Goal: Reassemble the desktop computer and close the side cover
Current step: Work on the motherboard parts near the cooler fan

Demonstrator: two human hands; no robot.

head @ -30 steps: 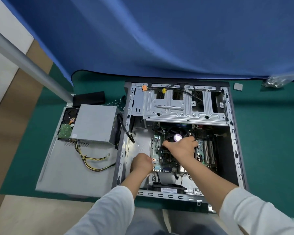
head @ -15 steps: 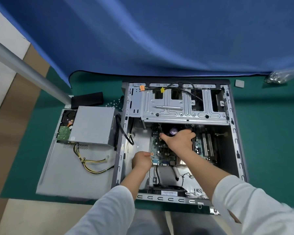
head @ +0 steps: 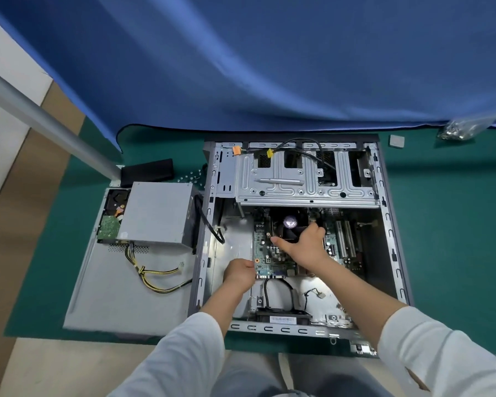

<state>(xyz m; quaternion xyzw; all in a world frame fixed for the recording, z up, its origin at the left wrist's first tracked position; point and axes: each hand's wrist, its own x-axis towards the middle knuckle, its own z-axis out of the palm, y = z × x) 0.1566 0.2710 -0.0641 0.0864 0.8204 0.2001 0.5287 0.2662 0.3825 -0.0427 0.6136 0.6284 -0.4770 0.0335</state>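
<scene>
The open computer case [head: 395, 253] lies on its side on the green mat. Inside it sits the green motherboard [head: 269, 253] with a black CPU cooler fan [head: 289, 224]. My right hand [head: 304, 245] grips the near edge of the cooler, thumb to the left and fingers to the right. My left hand [head: 239, 273] holds the motherboard's near-left corner with curled fingers. Under the silver drive cage [head: 304, 184] lies the board's far edge. The grey side cover [head: 112, 296] lies flat to the left of the case.
A grey power supply [head: 158, 213] with yellow and black cables [head: 155, 276] and a hard drive [head: 111, 222] rest on the side cover. Loose screws [head: 191, 176] and a black part [head: 146, 173] lie beyond. A small chip [head: 396, 141] and a bag [head: 458, 130] sit far right.
Both hands have pushed the motherboard away from me, deeper into the case and toward the drive cage. The camera view has shifted slightly.
</scene>
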